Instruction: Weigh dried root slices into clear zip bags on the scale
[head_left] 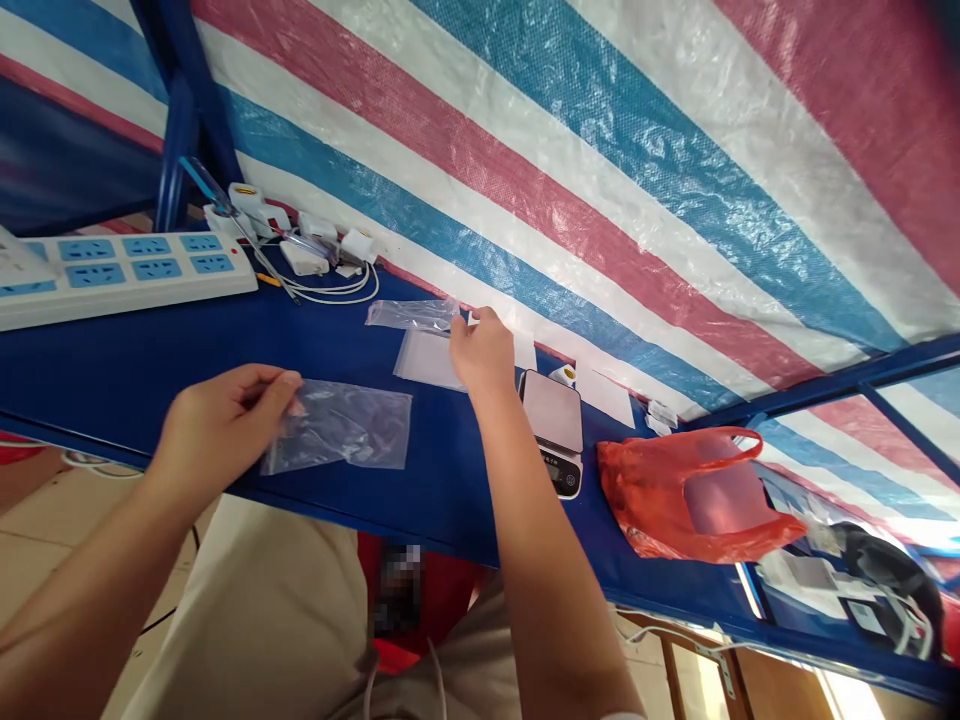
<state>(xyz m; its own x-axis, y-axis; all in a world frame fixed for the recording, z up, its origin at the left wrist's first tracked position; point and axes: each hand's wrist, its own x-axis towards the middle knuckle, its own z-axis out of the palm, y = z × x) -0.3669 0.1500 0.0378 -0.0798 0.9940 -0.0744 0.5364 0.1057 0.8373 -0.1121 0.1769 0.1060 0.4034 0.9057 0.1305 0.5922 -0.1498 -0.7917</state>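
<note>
Over the front left part of the blue table, my left hand point(229, 415) pinches the left end of a clear plastic bag point(349, 425), which looks flat. My right hand point(484, 350) is farther back, its fingers closed at the right end of a narrow, folded clear bag point(412, 314). Below that narrow bag lies a flat stack of clear bags point(430, 358), partly under my right hand. A small digital scale point(553, 412) stands just right of my right forearm, with nothing on its plate.
A white power strip point(127, 270) lies at the left, with chargers and cables point(304, 258) behind it. An orange-red plastic bag point(652, 490) sits right of the scale. Striped sheeting point(525, 180) rises behind the table. White paper point(604, 395) lies near the back edge.
</note>
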